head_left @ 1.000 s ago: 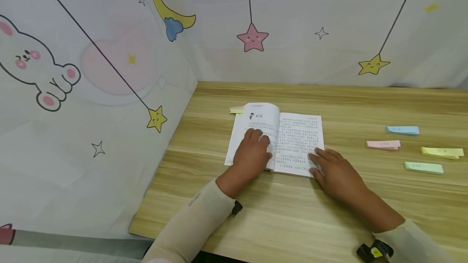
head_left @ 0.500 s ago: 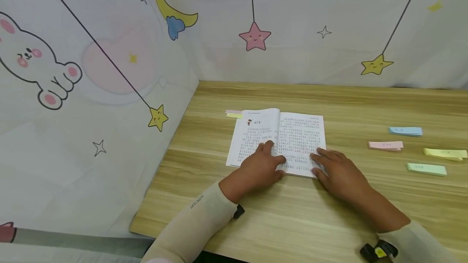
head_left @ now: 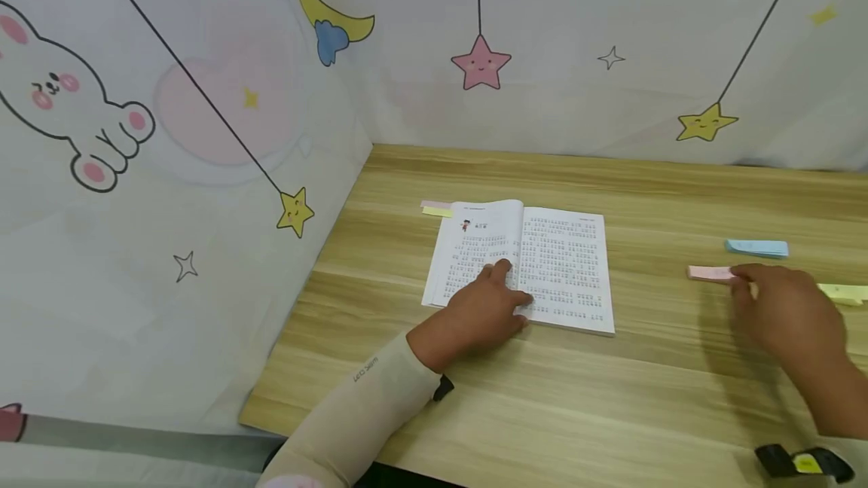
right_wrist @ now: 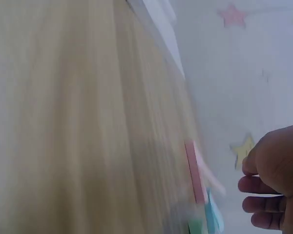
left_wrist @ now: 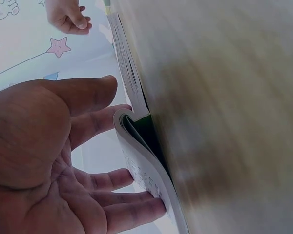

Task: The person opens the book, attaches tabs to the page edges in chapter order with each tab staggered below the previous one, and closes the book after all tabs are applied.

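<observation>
An open book (head_left: 566, 269) with printed pages lies on the wooden table. My left hand (head_left: 478, 315) spreads its fingers over the pages near the spine; in the left wrist view, fingertips press the curved page (left_wrist: 154, 180). My right hand (head_left: 796, 315) hovers above the sticky notes with its fingers loosely bent and nothing in them. In the head view it overlaps the pink sticky note pad (head_left: 708, 272), but the right wrist view shows a gap between fingers and pad. A green pad (right_wrist: 195, 226), hidden from the head view by this hand, appears there too.
Beyond my right hand lie a blue sticky note pad (head_left: 756, 248) and a yellow one (head_left: 844, 293). A pink and a yellow tab (head_left: 436, 211) stick out of the book's left side. A printed cloth wall (head_left: 542, 111) bounds the table behind and at left.
My left hand slid from the left page toward the spine, and the page flattened. My right hand left the book's right edge and moved right to above the sticky notes.
</observation>
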Demonstrator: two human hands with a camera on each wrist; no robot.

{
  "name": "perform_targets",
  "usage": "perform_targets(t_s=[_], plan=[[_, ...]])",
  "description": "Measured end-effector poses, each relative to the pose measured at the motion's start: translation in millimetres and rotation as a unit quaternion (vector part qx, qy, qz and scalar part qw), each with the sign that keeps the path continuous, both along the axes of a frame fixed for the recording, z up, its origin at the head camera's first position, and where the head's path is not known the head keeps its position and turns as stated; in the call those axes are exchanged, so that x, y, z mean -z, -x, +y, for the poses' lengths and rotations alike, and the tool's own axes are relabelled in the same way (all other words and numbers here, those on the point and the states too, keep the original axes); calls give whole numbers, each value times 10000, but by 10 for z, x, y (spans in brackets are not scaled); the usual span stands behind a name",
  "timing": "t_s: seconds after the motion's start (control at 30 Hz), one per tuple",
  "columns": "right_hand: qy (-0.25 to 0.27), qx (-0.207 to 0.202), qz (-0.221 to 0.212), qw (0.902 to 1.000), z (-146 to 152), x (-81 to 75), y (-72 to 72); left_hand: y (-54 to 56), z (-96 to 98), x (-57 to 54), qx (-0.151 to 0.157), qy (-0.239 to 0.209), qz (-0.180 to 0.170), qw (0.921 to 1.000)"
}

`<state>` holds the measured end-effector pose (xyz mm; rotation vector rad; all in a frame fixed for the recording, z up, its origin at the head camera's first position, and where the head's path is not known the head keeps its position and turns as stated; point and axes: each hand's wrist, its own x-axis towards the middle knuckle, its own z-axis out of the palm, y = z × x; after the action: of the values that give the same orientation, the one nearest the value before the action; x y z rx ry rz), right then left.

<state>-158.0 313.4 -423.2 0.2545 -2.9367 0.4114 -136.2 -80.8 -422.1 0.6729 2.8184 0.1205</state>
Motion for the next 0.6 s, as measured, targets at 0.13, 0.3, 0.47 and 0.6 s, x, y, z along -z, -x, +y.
perform_targets(t_s=[0.13,0.3,0.47,0.6], plan=[[-239,314,-41,9992,323,-23,231,11,-5,-22,-24,5,10,10000],[-388,239,-148,9989,492,47,610,25,-36,-5,-80,-134,-32,9999],[-434,175,-656,9967,604,121,858,16,-26,7,-36,-229,-33,9997],[-478,209,-1129,9922,684,169,954,0,4,14,-10,-268,-9,9996]])
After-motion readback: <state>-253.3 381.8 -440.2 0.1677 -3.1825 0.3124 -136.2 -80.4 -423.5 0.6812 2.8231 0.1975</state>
